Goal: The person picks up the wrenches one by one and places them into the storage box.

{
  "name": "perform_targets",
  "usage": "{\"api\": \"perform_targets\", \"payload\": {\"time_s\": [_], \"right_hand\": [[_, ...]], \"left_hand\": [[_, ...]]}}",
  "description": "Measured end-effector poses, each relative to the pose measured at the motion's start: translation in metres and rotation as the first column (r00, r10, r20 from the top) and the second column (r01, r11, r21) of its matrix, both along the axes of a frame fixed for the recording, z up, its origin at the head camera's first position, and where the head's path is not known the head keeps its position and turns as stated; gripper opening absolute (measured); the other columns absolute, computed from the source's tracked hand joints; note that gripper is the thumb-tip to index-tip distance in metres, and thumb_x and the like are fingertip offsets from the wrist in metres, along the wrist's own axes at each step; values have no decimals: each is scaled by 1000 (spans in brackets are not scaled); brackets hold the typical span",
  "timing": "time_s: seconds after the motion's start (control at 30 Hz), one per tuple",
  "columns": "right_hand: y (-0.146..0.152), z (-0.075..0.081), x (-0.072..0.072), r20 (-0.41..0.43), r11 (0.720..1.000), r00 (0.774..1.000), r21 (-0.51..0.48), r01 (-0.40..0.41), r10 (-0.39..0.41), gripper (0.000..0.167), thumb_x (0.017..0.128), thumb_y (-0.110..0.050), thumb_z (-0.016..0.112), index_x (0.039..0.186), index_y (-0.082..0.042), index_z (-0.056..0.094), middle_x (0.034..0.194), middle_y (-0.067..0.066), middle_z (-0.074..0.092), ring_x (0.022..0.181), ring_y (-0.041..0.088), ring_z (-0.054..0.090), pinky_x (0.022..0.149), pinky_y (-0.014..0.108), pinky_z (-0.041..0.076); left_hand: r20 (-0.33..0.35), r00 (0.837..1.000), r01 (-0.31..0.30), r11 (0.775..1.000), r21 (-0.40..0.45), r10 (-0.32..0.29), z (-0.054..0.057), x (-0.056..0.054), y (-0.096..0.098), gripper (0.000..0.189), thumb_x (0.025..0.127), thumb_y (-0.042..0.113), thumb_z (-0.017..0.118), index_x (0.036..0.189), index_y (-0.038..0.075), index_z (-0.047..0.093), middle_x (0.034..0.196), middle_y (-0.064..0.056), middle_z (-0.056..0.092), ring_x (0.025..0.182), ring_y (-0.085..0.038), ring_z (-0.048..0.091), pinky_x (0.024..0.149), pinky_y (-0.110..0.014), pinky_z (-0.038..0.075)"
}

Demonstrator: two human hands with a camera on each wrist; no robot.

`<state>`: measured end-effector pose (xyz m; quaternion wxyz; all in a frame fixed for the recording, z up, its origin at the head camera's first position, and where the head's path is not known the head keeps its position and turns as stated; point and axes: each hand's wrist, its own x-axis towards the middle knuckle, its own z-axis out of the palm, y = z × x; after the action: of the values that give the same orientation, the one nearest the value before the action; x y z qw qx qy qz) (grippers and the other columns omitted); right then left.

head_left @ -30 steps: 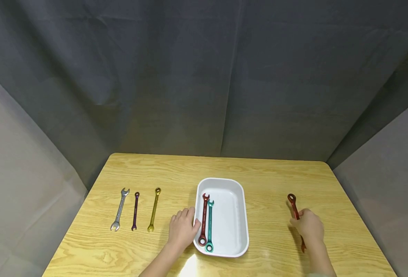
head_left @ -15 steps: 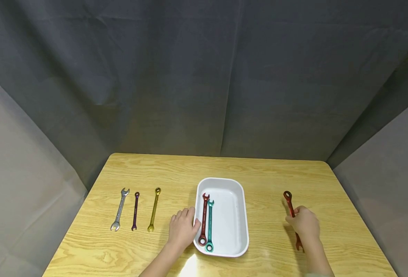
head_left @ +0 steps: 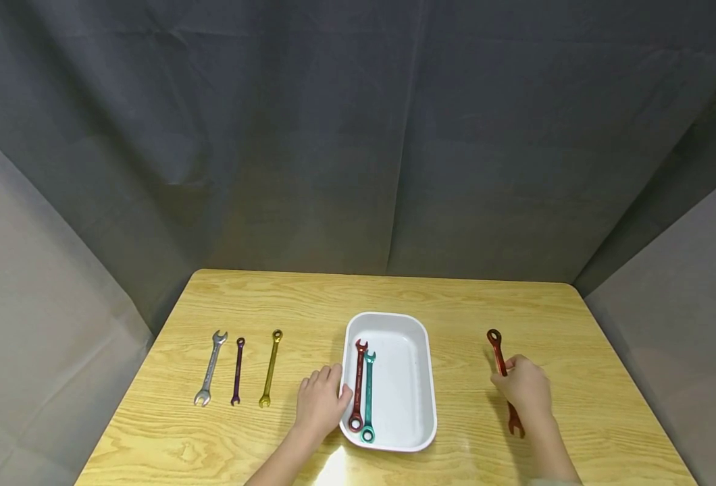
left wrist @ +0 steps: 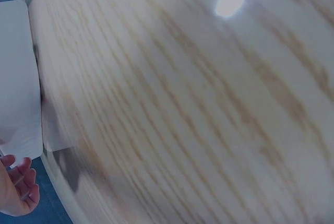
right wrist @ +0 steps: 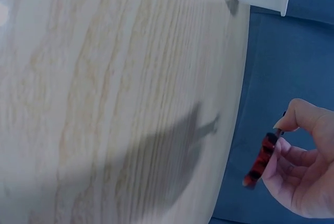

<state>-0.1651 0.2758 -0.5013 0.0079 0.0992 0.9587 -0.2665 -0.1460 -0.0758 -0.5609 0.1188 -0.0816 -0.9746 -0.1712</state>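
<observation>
My right hand (head_left: pixel 525 388) pinches a red combination wrench (head_left: pixel 496 347) by its middle, its ring end pointing away from me. In the right wrist view that wrench (right wrist: pixel 261 161) is held off the table, between thumb and fingers. My left hand (head_left: pixel 320 401) rests against the left side of a white tray (head_left: pixel 432 405), thumb over the rim and the other fingers outside. Inside the tray, along its left side, lie a dark red wrench (head_left: pixel 359 385) and a green wrench (head_left: pixel 368 395). The left wrist view catches only the fingers (left wrist: pixel 28 182) by the tray wall.
Left of the tray, a silver open-end wrench (head_left: pixel 211 368), a small purple wrench (head_left: pixel 238 371) and a yellow wrench (head_left: pixel 270 368) lie in a row on the wooden table (head_left: pixel 467 304). A grey curtain (head_left: pixel 309 169) hangs behind the table.
My right hand has moved a little left, toward the tray, carrying the red wrench. The left hand, the tray and the other wrenches have stayed in place.
</observation>
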Motion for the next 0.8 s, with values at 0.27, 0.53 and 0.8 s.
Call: {"api": "perform_targets", "payload": {"time_s": [0.27, 0.53, 0.8], "right_hand": [[-13, 3, -1, -1, 1000, 1000, -27, -12, 12, 34, 76, -16, 67, 95, 10, 54, 68, 10, 59, 54, 18, 51, 44, 30, 40], [-29, 3, -3, -16, 997, 999, -68, -30, 29, 33, 76, -14, 66, 96, 10, 54, 73, 13, 60, 51, 16, 51, 42, 29, 42], [-45, 7, -7, -10, 996, 1000, -81, -29, 29, 32, 75, -14, 68, 95, 8, 55, 73, 11, 58, 55, 17, 51, 44, 29, 43]], "left_hand": [[2, 1000, -2, 1000, 2, 2, 0, 0, 0, 35, 84, 33, 53, 111, 9, 56, 94, -9, 62, 80, -24, 56, 70, -38, 43], [-6, 1000, -1, 1000, 11, 1, -1, 0, 0, 35, 84, 32, 54, 110, 9, 56, 94, -9, 62, 80, -24, 57, 69, -38, 43], [-11, 1000, -3, 1000, 15, 3, -1, 0, 0, 34, 84, 32, 54, 109, 9, 56, 94, -9, 62, 80, -24, 56, 69, -38, 43]]}}
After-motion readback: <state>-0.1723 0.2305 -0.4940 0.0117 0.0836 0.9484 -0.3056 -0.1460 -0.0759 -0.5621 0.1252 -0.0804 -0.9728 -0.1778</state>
